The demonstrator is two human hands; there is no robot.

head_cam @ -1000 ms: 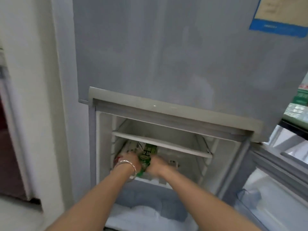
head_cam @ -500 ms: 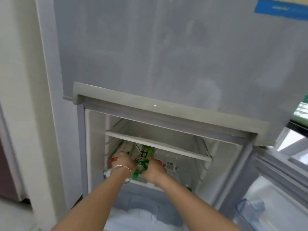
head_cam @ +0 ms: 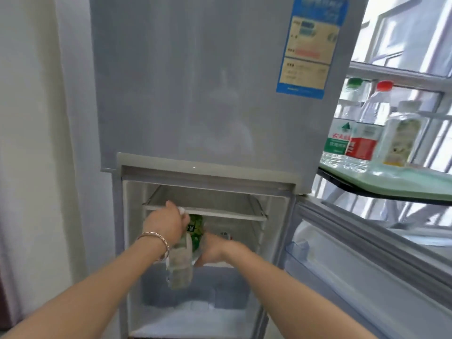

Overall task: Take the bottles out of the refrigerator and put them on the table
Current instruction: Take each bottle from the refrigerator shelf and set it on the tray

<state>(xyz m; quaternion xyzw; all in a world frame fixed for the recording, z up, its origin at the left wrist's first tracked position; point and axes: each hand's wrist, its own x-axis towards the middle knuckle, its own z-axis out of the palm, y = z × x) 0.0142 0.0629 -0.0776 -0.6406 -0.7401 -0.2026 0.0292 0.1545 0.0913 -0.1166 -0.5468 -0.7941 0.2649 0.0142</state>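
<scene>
The refrigerator's lower compartment stands open. My left hand is closed around the neck of a clear bottle with a pale label, which hangs at the compartment's front, below the glass shelf. My right hand grips the lower part of a green-labelled bottle just right of it. Deeper on the same level, a bit of a red-and-white label shows. On the table at the right stand a green-capped bottle, a red-capped bottle and a clear bottle.
The open lower door swings out to the right under the table's edge, with an empty door bin. A translucent drawer fills the compartment's bottom. A white wall lies to the left; window bars stand behind the table.
Both hands have drawn back and up from the shelf, each bringing a bottle toward the compartment's front. My view has lifted and turned right, so the table with its bottles now shows.
</scene>
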